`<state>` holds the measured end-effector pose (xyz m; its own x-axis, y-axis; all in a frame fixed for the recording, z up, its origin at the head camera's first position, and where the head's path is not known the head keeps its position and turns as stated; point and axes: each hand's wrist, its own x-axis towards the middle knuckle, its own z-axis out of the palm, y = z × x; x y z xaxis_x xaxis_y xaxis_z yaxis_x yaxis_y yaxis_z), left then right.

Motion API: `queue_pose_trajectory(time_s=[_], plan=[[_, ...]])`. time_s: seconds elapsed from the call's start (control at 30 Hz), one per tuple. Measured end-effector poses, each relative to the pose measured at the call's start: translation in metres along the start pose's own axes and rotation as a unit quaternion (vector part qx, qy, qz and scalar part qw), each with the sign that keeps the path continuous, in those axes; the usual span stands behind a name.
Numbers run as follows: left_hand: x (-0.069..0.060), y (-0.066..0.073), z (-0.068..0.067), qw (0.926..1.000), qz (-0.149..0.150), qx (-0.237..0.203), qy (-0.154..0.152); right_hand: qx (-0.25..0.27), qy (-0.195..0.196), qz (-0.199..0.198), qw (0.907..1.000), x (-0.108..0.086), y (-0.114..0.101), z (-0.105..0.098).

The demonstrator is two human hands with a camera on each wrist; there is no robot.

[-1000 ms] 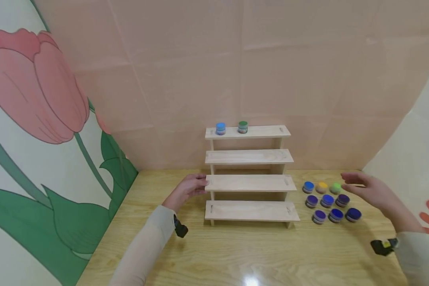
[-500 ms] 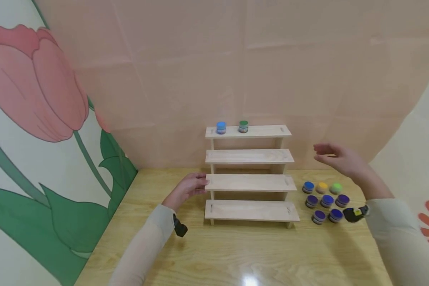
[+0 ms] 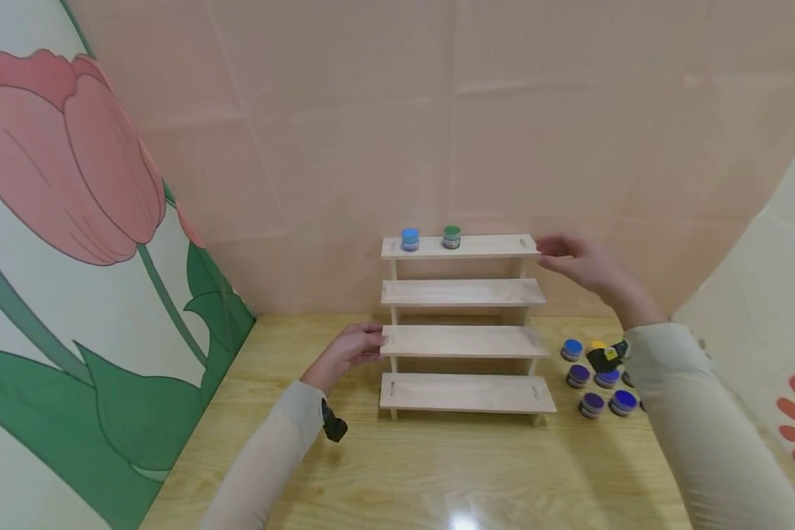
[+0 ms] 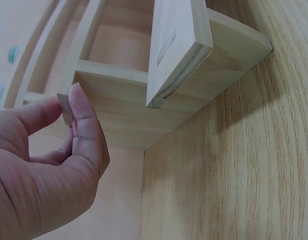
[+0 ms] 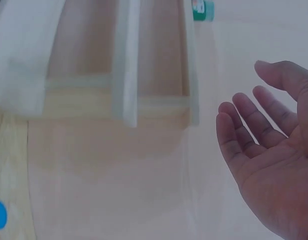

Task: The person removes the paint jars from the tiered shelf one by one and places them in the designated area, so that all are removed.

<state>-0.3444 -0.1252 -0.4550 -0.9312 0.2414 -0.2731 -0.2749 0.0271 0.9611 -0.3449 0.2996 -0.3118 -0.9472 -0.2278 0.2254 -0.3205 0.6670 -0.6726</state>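
A stepped wooden display rack (image 3: 464, 341) stands on the table. My left hand (image 3: 347, 353) pinches the left end of its second board from the bottom; the left wrist view shows thumb and fingers on either side of that board end (image 4: 66, 104). On the top board sit a small jar with a light blue lid (image 3: 410, 240) and a jar with a green lid (image 3: 451, 237). My right hand (image 3: 579, 259) is close to the top board's right end. In the right wrist view, this hand (image 5: 273, 155) has loosely bent fingers, apart from the rack, and holds nothing.
Several small lidded jars, including a blue-lidded jar (image 3: 572, 350) and a purple-lidded jar (image 3: 592, 405), stand right of the rack, some hidden by the right forearm. A pink-beige backdrop (image 3: 331, 147) hangs behind; a tulip-printed panel (image 3: 73, 169) borders the left.
My right hand has moved left and up from above the jars to the top board's right end. The left hand has kept its hold on the rack; the jars look unmoved.
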Motion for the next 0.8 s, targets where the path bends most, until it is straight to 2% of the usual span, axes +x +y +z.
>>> queue_pose_trajectory(time_s=[0.33, 0.57, 0.8], plan=[[0.000, 0.001, 0.001, 1.0000, -0.006, 0.000, 0.005, 0.044, 0.010, -0.029, 0.9986, 0.033, -0.027, 0.019], [-0.001, 0.001, 0.001, 0.9999, -0.004, 0.002, 0.013, 0.064, -0.005, 0.000, 0.9979, 0.053, -0.039, 0.033], [-0.002, 0.002, -0.001, 0.9999, -0.003, 0.001, 0.011, 0.070, -0.016, 0.013, 0.9973, 0.069, -0.056, 0.047]])
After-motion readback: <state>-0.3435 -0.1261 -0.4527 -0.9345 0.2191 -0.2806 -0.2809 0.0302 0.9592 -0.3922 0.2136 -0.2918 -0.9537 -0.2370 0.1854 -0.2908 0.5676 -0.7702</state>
